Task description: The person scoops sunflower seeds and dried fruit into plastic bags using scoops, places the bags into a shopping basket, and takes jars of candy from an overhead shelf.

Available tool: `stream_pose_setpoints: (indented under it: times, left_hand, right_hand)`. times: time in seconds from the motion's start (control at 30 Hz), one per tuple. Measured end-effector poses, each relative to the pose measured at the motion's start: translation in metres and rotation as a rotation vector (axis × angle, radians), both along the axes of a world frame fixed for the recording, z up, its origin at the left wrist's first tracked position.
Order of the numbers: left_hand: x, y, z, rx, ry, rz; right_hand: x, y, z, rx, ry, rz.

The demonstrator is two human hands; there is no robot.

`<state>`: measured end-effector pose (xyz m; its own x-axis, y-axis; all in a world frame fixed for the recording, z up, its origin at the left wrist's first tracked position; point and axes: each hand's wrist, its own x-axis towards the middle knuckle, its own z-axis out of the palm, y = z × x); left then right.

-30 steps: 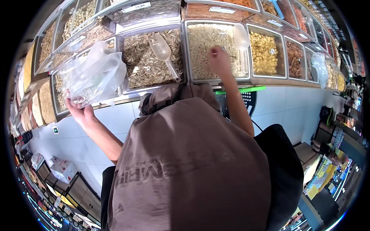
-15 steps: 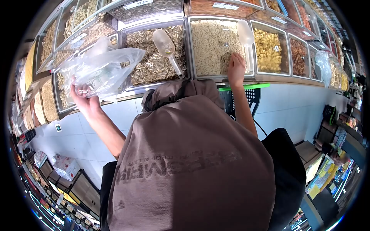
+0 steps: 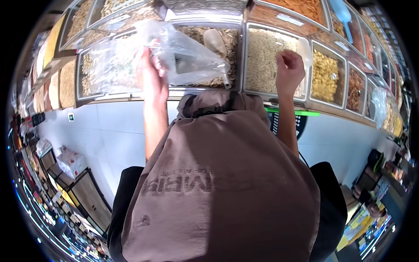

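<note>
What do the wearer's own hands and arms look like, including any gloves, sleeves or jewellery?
The left hand and right hand are without gloves, and both forearms are bare, with no watch or bracelet visible. Rings can't be ruled out, since the fingers are blurred or partly behind plastic. No sleeve edge is distinct; the grey-brown clothing between the arms carries dark lettering.

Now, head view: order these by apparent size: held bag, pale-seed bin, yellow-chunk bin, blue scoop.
Largest to smallest:
1. Held bag
2. Pale-seed bin
3. Yellow-chunk bin
4. Blue scoop
Apparent size only.
</note>
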<state>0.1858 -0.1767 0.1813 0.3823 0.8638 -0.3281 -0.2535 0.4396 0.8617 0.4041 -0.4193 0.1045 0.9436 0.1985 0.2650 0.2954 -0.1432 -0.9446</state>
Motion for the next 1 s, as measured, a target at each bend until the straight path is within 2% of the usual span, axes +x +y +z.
stream_pose_setpoints:
  times: [0.07, 0.1, 0.17, 0.2, 0.27, 0.3, 0.37, 0.43, 0.47, 0.5, 0.53, 0.6, 0.63, 0.8, 0.9, 1.0]
  left_hand:
    - [0.002, 0.000, 0.007, 0.032, -0.009, -0.050]
    - [0.004, -0.001, 0.011, 0.050, -0.016, -0.050]
    - [0.007, -0.004, 0.017, 0.072, -0.028, -0.046]
    - [0.008, -0.006, 0.018, 0.063, -0.045, -0.043]
    - [0.005, -0.005, 0.022, 0.060, -0.062, -0.038]
    - [0.004, -0.004, 0.023, 0.037, -0.073, -0.013]
    - [-0.002, -0.004, 0.023, -0.006, -0.086, 0.033]
    - [-0.016, 0.005, 0.019, -0.038, -0.144, 0.032]
    - [-0.018, 0.007, 0.017, -0.026, -0.167, 0.029]
    - [-0.009, 0.003, 0.028, -0.085, -0.060, 0.199]
    - [-0.015, 0.008, 0.024, -0.056, -0.114, 0.145]
    - [-0.019, 0.015, 0.022, -0.013, -0.147, 0.077]
    - [-0.019, 0.017, 0.024, -0.008, -0.140, 0.060]
    - [-0.009, 0.018, 0.026, -0.022, -0.114, 0.021]
    - [-0.001, 0.012, 0.030, -0.026, -0.066, 0.051]
    - [-0.001, 0.013, 0.027, -0.058, -0.080, 0.037]
  right_hand:
    - [-0.030, 0.047, 0.034, 0.298, 0.003, 0.233]
    - [-0.046, 0.068, 0.038, 0.313, -0.109, 0.362]
    - [-0.077, 0.093, 0.075, 0.014, -0.009, 0.736]
    - [-0.078, 0.101, 0.071, 0.018, -0.013, 0.741]
    - [-0.076, 0.116, 0.059, 0.002, -0.425, 0.722]
    - [-0.072, 0.113, 0.060, 0.047, -0.137, 0.668]
    - [-0.041, 0.093, 0.059, -0.127, 0.017, 0.557]
    - [-0.003, 0.065, 0.033, -0.161, 0.067, 0.476]
    - [0.012, 0.045, 0.028, -0.416, 0.015, 0.451]
    - [0.025, 0.023, 0.024, -0.671, -0.030, 0.419]
    - [0.031, 0.001, 0.014, -0.682, -0.021, 0.400]
    - [0.031, -0.031, -0.001, -1.127, 0.008, 0.410]
    - [0.025, -0.043, -0.001, -1.060, 0.110, 0.418]
    - [-0.002, -0.051, -0.039, -0.957, 0.233, 0.267]
    - [-0.006, -0.051, -0.075, -0.844, 0.029, 0.138]
    - [0.001, -0.044, -0.090, -0.886, 0.039, 0.098]
